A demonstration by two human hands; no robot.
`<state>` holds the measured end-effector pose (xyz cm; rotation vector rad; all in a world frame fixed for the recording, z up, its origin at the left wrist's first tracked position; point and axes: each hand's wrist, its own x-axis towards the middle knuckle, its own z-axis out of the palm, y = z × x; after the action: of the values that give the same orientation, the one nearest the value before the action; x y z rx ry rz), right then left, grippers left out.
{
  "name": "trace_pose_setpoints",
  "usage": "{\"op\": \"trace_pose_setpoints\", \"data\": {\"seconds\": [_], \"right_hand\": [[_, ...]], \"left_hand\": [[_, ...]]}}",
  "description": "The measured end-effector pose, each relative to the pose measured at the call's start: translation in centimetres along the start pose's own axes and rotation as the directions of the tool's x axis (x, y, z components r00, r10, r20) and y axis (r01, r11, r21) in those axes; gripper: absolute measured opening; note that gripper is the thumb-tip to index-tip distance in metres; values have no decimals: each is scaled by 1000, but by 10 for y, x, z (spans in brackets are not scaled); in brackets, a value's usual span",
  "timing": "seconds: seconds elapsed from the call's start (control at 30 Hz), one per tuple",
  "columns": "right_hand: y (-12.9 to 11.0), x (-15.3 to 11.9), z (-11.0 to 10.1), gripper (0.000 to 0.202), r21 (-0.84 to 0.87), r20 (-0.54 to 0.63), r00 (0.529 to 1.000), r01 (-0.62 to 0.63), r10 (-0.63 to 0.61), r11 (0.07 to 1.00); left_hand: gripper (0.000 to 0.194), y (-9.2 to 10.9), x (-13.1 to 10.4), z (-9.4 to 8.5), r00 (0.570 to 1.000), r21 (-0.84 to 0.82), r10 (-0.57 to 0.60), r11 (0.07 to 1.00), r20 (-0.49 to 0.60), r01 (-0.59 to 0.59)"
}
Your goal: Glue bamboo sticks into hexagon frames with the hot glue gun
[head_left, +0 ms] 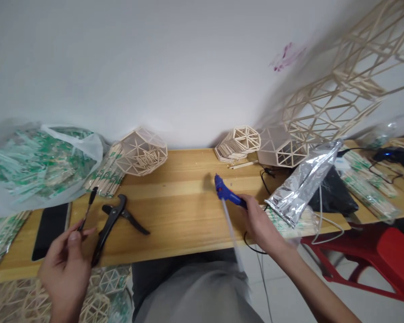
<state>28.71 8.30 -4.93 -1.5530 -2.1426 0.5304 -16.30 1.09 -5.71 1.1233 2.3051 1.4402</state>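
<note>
My right hand (256, 220) grips the dark handle end of a blue hot glue gun (229, 194) above the middle of the table. A long translucent glue stick (232, 231) trails from the gun toward my lap. Between the thumb and fingers of my left hand (68, 255) is a thin tool with a black tip and metal shaft (88, 209); its exact kind is unclear. Close by on the right of that hand lie black-handled cutting pliers (116, 219), jaws spread. A dark phone (51, 231) rests just behind the left hand.
Along the wall stand a lattice bowl holding short sticks (142, 152), a stack of stick frames (239, 142) and a tall stick lattice (336, 101). A plastic bag of wrapped sticks (47, 163) sits left. A silver foil pouch (305, 183), cables and a red stool (373, 260) are right.
</note>
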Motion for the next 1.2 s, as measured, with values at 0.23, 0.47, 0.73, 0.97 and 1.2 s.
{"op": "trace_pose_setpoints", "data": {"seconds": [0.23, 0.47, 0.73, 0.97, 1.2], "right_hand": [[3, 4, -8, 40, 79, -167, 947, -265, 275, 961], [6, 6, -12, 40, 84, -142, 932, -323, 333, 943], [21, 11, -18, 51, 47, -165, 938, -300, 304, 953], [38, 13, -20, 44, 31, -66, 952, -297, 298, 954], [38, 18, -6, 32, -412, -100, 969, -248, 227, 877]], "left_hand": [[37, 7, -18, 21, 986, 1, 109, 994, 126, -110], [35, 10, -39, 56, 856, 47, 328, 925, 399, -377], [36, 8, -45, 85, 709, 26, 465, 827, 530, -562], [42, 10, -39, 94, 461, -21, 564, 647, 685, -762], [40, 29, -17, 99, 265, -45, 476, 546, 838, -837]]}}
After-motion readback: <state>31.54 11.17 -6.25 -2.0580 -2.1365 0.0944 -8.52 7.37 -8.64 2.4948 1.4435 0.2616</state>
